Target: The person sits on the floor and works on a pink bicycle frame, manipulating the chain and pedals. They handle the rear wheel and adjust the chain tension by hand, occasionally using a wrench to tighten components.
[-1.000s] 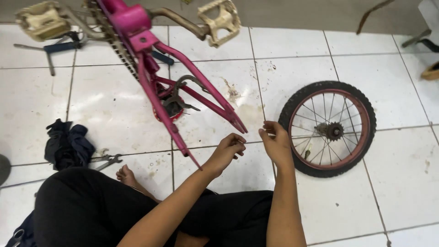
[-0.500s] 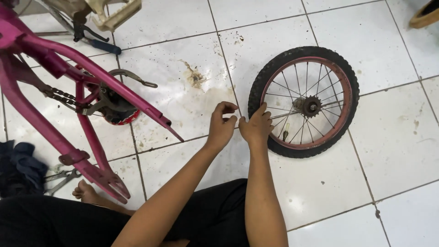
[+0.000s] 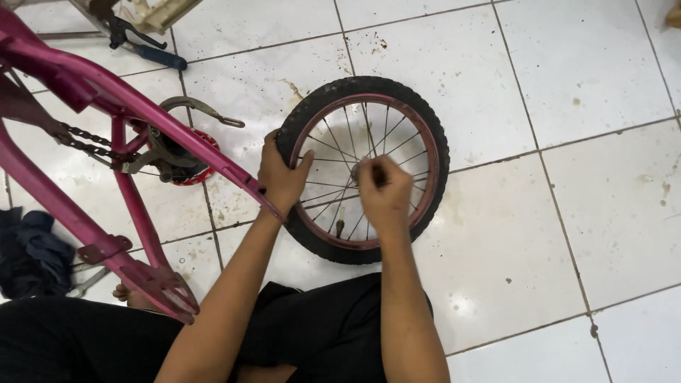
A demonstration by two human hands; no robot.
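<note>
Both hands, earlier meeting before the wheel (image 3: pixel 363 169), are now on it: tyre being steadied by left hand (image 3: pixel 281 176), hub being pinched by right hand (image 3: pixel 384 191).

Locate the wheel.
In the head view the wheel lies flat on the tiled floor, centre frame, right of the pink frame, under both hands.

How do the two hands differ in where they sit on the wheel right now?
The left hand grips the black tire at the rim's edge, while the right hand is over the hub at the middle of the spokes. The left wraps around the wheel; the right pinches, fingers bunched. Both are bare and touch the same wheel lying on the tile floor.
</note>
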